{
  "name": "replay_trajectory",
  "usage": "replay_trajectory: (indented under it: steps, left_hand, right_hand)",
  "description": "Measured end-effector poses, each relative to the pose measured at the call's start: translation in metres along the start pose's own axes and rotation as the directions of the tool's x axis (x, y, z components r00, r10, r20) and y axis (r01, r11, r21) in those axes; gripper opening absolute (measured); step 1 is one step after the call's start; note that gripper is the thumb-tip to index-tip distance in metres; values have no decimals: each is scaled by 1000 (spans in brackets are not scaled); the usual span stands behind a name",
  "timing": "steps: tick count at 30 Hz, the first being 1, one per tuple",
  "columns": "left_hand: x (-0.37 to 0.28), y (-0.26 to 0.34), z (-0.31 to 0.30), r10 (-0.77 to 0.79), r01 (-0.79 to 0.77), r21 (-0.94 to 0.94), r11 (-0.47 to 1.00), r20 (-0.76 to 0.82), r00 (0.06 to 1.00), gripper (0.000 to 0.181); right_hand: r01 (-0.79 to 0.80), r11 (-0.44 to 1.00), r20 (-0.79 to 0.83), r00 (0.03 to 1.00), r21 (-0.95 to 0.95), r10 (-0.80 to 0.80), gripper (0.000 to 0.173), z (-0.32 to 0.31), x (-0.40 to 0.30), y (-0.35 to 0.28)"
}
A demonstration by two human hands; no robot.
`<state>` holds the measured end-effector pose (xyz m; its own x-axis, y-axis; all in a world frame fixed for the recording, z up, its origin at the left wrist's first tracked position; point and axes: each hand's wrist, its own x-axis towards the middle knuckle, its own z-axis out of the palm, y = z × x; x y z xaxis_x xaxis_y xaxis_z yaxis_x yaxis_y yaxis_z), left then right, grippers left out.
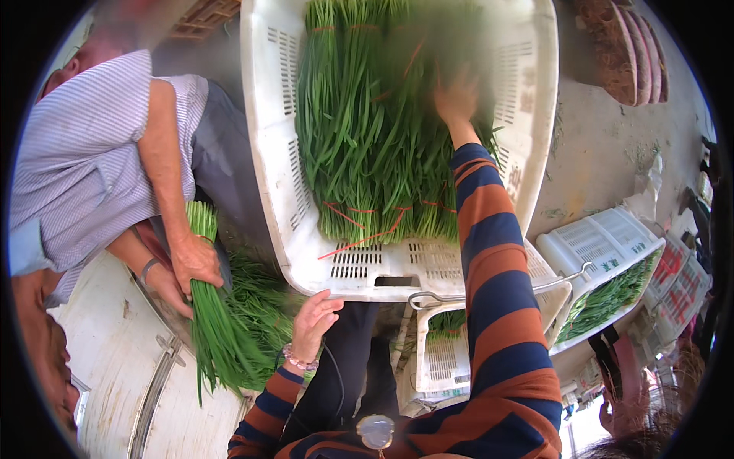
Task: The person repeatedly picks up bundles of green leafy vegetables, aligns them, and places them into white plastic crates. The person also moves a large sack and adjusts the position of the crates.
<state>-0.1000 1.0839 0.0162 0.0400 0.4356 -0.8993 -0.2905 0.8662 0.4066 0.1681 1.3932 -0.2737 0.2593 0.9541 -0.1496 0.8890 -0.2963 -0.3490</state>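
Note:
Before me stands a white slotted plastic crate (265,143) holding several bundles of long green garlic chives (367,137), tied with red bands near their pale cut ends. My right hand (457,98) reaches deep inside, over the bundles on the right side. Blur around its fingers hides whether it grips any leaves. My left hand (312,321), with a beaded bracelet at the wrist, is at the crate's near rim, fingers apart and holding nothing. Whether its fingertips touch the rim is unclear. A loose red strip (355,242) trails over the near bundles onto the crate wall.
At left, a person (114,132) in a striped shirt grips a tied chive bundle (215,327) above a heap of greens (258,321). A metal hook (499,295) crosses near my right sleeve. Another crate (602,241) with greens stands at right, a smaller one (441,358) below.

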Motion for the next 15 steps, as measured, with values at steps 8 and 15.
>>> replay_trajectory:
  steps: [8, 15]
  left_hand:
    - [0, -2, -5, 15, -15, 2, 1000, -49, 999, 40]
    - [-30, 11, -18, 78, -77, 6, 997, -63, 995, 38]
  right_hand:
    - [285, 955, -18, 957, -86, -288, 67, 11, 24, 26]
    - [201, 908, 126, 957, 368, -263, 49, -127, -9, 17]
